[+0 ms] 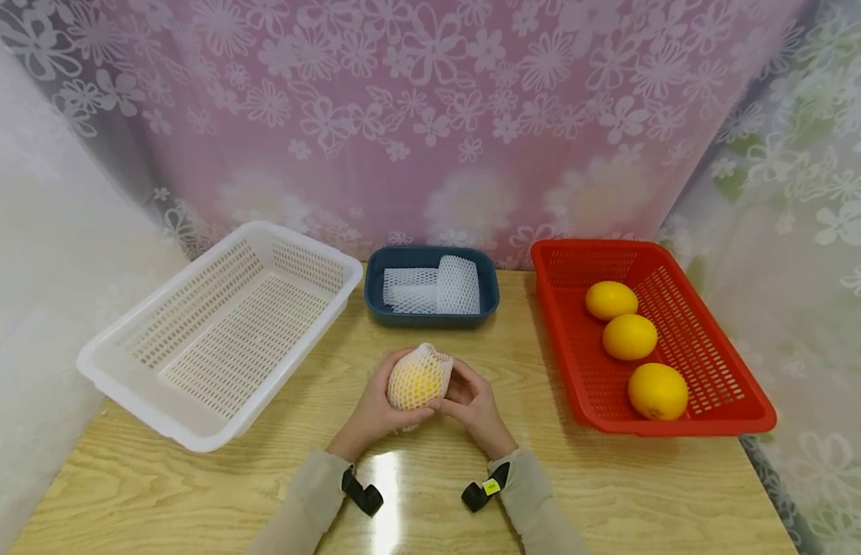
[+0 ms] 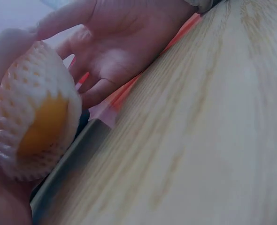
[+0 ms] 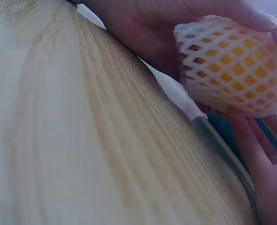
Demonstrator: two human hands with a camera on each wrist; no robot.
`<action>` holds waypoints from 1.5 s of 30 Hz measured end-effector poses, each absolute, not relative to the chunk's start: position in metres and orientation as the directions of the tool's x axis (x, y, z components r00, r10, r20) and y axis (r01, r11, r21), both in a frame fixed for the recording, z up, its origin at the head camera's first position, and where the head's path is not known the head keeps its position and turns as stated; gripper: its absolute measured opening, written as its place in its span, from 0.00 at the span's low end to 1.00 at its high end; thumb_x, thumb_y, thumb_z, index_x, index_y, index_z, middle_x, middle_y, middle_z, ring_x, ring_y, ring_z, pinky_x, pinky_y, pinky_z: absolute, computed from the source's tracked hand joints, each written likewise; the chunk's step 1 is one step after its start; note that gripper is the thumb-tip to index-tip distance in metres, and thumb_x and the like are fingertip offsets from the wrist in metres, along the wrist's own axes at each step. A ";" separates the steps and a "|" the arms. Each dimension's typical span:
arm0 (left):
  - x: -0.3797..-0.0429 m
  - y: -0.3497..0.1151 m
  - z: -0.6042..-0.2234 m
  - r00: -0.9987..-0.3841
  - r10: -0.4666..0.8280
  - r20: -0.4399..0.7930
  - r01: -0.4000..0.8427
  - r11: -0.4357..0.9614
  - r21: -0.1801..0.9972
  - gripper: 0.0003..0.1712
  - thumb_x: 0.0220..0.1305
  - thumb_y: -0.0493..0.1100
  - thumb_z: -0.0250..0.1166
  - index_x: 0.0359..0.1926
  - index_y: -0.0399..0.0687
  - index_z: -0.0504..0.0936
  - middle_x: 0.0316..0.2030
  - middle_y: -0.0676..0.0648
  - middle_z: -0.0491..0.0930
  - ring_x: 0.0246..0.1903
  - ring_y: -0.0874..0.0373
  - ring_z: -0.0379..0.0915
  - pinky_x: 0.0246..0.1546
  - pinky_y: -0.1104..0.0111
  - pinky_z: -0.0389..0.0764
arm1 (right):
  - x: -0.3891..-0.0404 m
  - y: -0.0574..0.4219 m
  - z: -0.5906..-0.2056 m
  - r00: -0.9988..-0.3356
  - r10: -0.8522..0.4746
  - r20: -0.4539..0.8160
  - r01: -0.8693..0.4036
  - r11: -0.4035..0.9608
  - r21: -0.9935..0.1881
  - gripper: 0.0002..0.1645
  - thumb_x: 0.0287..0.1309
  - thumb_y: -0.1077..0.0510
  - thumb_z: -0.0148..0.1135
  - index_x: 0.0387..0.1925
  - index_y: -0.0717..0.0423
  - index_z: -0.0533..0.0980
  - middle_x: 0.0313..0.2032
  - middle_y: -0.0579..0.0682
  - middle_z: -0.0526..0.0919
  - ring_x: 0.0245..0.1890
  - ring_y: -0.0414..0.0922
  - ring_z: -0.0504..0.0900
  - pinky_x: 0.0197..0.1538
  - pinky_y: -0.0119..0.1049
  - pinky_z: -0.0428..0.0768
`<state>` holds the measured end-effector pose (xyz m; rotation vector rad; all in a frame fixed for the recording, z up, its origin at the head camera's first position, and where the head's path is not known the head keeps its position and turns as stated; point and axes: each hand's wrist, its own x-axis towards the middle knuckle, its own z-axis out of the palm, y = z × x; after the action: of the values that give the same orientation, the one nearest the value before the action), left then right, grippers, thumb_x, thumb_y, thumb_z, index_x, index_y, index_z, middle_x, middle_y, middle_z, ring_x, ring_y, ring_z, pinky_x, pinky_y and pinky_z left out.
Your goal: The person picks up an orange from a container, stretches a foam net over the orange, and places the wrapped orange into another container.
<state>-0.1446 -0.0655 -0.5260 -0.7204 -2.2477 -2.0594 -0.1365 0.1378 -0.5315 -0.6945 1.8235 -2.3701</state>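
An orange (image 1: pixel 415 387) sits inside a white foam net sleeve (image 1: pixel 440 368), held up in front of the body. My left hand (image 1: pixel 383 401) grips it from the left side, palm and fingers around the netting. My right hand (image 1: pixel 475 405) pinches the sleeve's right end between thumb and fingers. In the left wrist view, yellow-orange peel shows through a wide gap in the sleeve (image 2: pixel 16 84). From the right wrist, the net's diamond mesh (image 3: pixel 237 61) stretches around the fruit, its edge toward the left hand (image 3: pixel 148 23).
A blue tray (image 1: pixel 430 320) with white foam nets (image 1: pixel 458 285) stands behind the hands. To the right, a red basket (image 1: pixel 558 362) holds three oranges (image 1: pixel 630 337). A white basket (image 1: pixel 264 405) sits at left on the wooden table (image 1: pixel 430 501). Floral curtains (image 1: pixel 430 116) hang behind.
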 end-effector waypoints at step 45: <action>-0.141 -0.063 -0.513 -0.925 0.275 0.261 0.278 0.024 0.960 0.48 0.45 0.33 0.79 0.67 0.44 0.65 0.57 0.42 0.73 0.51 0.51 0.71 0.51 0.58 0.74 | -0.139 0.137 -0.529 -0.901 -0.291 0.320 -0.230 -0.305 -0.924 0.25 0.73 0.63 0.47 0.66 0.72 0.63 0.60 0.60 0.72 0.56 0.50 0.76 0.55 0.38 0.78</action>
<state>-0.1406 -0.0632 -0.5128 -0.6072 -2.2468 -2.1072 -0.1393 0.1372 -0.5288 -0.6863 1.8277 -2.4104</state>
